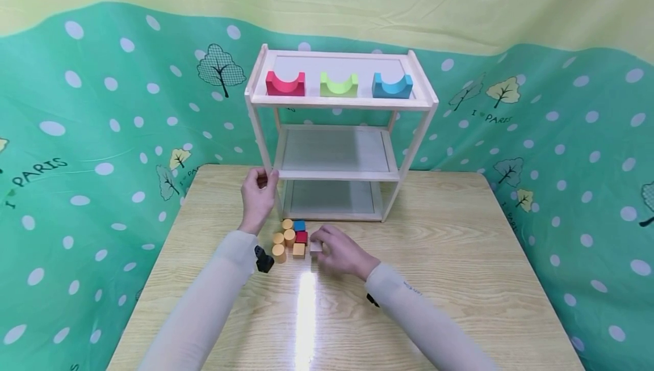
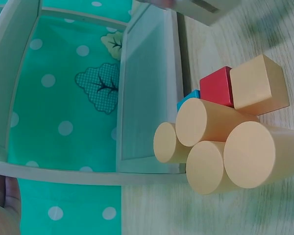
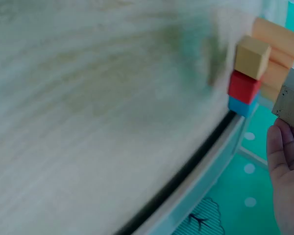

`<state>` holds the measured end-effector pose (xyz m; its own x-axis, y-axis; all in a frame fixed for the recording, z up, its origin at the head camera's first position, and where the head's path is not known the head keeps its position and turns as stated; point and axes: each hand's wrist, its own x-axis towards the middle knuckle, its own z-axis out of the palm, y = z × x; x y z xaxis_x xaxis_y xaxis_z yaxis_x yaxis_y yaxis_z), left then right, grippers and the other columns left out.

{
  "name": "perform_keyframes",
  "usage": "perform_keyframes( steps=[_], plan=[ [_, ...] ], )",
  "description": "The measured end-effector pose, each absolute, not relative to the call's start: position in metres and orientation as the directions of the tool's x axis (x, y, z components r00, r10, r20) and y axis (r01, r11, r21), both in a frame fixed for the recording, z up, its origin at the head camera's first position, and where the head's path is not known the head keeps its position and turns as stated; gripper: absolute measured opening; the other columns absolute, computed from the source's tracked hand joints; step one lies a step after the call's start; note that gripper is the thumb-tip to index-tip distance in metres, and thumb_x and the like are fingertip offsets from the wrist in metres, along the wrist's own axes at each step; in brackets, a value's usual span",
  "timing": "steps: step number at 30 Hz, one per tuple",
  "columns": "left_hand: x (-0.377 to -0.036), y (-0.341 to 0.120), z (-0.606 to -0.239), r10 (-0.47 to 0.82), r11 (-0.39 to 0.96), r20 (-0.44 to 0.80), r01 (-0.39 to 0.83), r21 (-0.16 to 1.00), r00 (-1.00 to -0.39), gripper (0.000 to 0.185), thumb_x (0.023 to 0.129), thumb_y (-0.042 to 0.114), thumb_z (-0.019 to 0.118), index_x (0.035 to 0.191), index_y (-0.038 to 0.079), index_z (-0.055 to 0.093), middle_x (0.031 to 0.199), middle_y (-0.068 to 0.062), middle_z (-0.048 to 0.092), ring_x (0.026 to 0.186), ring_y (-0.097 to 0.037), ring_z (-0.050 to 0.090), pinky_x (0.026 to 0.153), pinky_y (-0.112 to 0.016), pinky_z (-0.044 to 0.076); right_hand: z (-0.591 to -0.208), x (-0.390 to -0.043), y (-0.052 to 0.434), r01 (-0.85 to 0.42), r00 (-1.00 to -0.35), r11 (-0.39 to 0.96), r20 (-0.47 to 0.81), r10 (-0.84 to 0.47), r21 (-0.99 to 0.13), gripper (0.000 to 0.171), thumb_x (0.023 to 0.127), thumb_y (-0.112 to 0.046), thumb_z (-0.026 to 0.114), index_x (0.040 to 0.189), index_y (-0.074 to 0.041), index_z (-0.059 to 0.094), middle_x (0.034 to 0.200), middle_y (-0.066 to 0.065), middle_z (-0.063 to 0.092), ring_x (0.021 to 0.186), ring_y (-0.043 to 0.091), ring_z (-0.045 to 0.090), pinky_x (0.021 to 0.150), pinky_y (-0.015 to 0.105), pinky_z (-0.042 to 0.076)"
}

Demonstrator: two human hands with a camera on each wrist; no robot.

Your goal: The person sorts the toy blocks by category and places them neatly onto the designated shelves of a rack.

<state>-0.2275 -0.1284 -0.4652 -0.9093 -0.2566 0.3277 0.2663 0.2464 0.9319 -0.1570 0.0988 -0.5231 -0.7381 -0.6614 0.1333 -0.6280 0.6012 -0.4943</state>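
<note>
Pinching a pale block (image 3: 288, 105) in the right hand (image 1: 339, 251), just beside the red cube (image 1: 302, 238) near the bench (image 1: 434, 246) (contact unclear); gripping the shelf post (image 1: 262, 138) with the left hand (image 1: 258, 198). Seemingly mid-handling; calls next for a steady pinch, clear of neighbours.

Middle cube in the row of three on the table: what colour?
The middle cube is red; the left wrist view shows it best.

table (image 1: 460, 246): glossy wood-grain | rack (image 1: 337, 102): matt wood | held block (image 3: 288, 105): matt, specked | backdrop (image 1: 128, 150): creased cloth
</note>
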Motion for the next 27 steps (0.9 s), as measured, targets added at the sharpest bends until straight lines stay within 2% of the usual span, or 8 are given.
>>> perform_keyframes(
  steps=[8, 13, 18, 27],
  plan=[
    [-0.226, -0.128, -0.464, -0.256, 0.249, 0.319, 0.257, 0.934, -0.912, 0.034, 0.095, 0.031, 0.059, 0.104, -0.002, 0.058, 0.096, -0.014, 0.060, 0.086, -0.021, 0.056, 0.075, -0.025, 0.048, -0.501, -0.166, 0.103, -0.654, -0.732, 0.601, 0.184, -0.656, -0.459, 0.033, 0.085, -0.012, 0.066, 0.117, -0.012, 0.061, 0.108, -0.004, 0.053, 0.097, 0.012, 0.054, 0.086, 0.024, 0.048],
    [-0.225, -0.127, -0.461, -0.258, 0.241, 0.311, 0.251, 0.937, -0.915, 0.031, 0.096, 0.023, 0.059, 0.106, -0.007, 0.057, 0.098, -0.021, 0.060, 0.087, -0.027, 0.056, 0.073, -0.022, 0.046, -0.488, -0.173, 0.104, -0.683, -0.712, 0.581, 0.224, -0.665, -0.443, 0.034, 0.083, -0.010, 0.066, 0.117, -0.010, 0.061, 0.107, -0.003, 0.053, 0.097, 0.014, 0.055, 0.085, 0.024, 0.048],
    [-0.211, -0.121, -0.439, -0.244, 0.251, 0.328, 0.267, 0.930, -0.913, 0.025, 0.097, 0.012, 0.057, 0.105, -0.012, 0.055, 0.098, -0.027, 0.058, 0.087, -0.034, 0.056, 0.072, -0.020, 0.045, -0.475, -0.179, 0.104, -0.711, -0.689, 0.558, 0.266, -0.674, -0.429, 0.033, 0.082, -0.008, 0.066, 0.115, -0.008, 0.063, 0.106, -0.003, 0.053, 0.095, 0.011, 0.052, 0.083, 0.023, 0.047],
    [-0.203, -0.118, -0.428, -0.238, 0.259, 0.325, 0.263, 0.929, -0.915, 0.025, 0.096, 0.011, 0.057, 0.105, -0.013, 0.055, 0.098, -0.026, 0.059, 0.087, -0.032, 0.056, 0.072, -0.019, 0.045, -0.456, -0.190, 0.102, -0.743, -0.665, 0.547, 0.330, -0.670, -0.387, 0.030, 0.082, -0.009, 0.066, 0.112, -0.009, 0.063, 0.105, -0.002, 0.053, 0.092, 0.011, 0.052, 0.081, 0.022, 0.047]
  ],
)
